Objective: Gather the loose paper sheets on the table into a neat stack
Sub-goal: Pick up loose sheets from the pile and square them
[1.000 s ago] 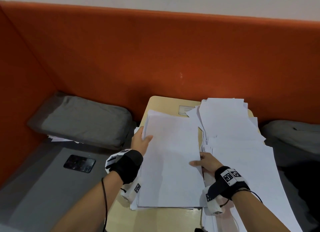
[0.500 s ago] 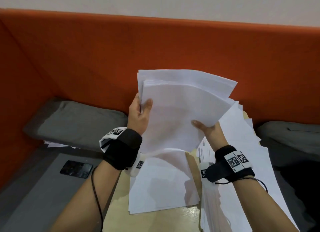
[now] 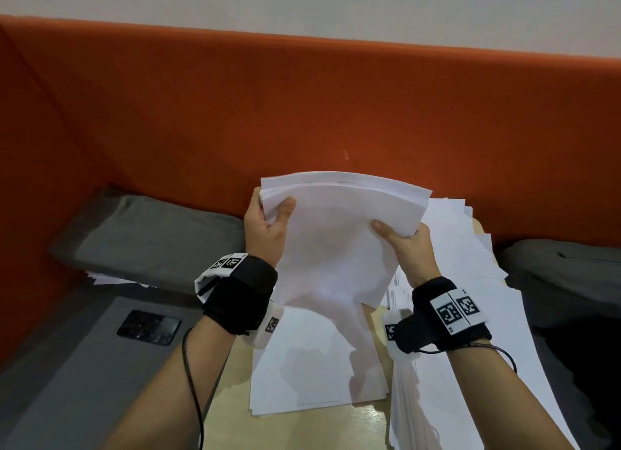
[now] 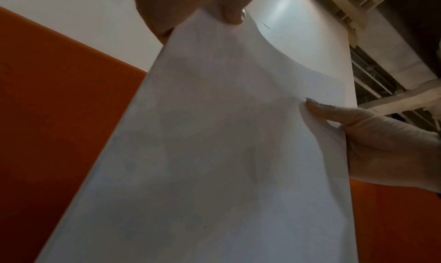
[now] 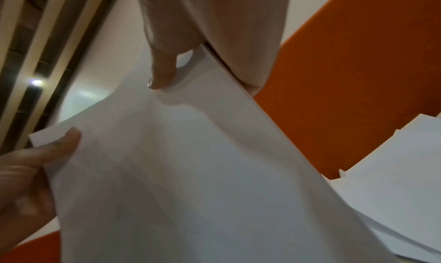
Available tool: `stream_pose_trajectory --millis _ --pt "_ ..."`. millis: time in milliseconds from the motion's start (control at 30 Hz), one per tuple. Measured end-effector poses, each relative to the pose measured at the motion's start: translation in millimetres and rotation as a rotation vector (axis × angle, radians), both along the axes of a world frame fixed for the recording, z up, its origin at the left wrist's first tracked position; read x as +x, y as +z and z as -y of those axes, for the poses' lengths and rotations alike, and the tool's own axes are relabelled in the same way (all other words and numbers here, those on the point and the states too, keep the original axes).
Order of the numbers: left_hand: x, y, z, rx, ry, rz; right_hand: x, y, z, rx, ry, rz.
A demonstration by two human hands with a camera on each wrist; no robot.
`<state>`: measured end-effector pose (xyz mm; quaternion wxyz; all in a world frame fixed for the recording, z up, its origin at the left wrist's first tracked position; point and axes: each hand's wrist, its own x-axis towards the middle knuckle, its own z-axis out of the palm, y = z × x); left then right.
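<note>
1. An orange upholstered wall (image 3: 302, 113) runs behind the desk and wraps round on the left side.
2. A grey bench seat (image 3: 67, 365) lies to the left of the desk, with a grey cushion (image 3: 148, 234) against the wall and a dark phone (image 3: 149, 327) lying flat on the seat.
3. The desk (image 3: 295, 429) is a light wooden top; its bare surface shows along the near edge.
4. A spread of loose sheets (image 3: 470, 281) covers the right side of the desk from the far edge to the near edge, fanned and uneven.
5. A flat pile of sheets (image 3: 312, 375) lies on the left part of the desk, close to the near edge, with its corners roughly aligned.
6. A held bundle of sheets (image 3: 336, 241) stands nearly upright above the flat pile, its top edge bowed; whether its lower edge touches the pile cannot be told.
7. The left hand (image 3: 265, 228) grips the bundle's upper left edge, thumb curled over the front, fingers behind.
8. The right hand (image 3: 408, 244) grips the bundle's right edge, thumb pressed on the front face and fingers wrapped behind.
</note>
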<state>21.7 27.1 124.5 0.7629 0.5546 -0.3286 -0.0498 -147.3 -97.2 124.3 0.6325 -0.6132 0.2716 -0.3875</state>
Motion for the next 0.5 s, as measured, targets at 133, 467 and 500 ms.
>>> stream_pose_trajectory --millis 133,467,500 --pt "0 4 0 -0.002 0.026 0.034 0 2 3 -0.005 0.004 0.003" --pt "4 -18 3 0.206 -0.070 -0.142 -2 -15 10 0.013 0.041 -0.205" --pt "3 -15 4 0.195 -0.048 -0.130 1 -13 10 0.011 0.009 -0.190"
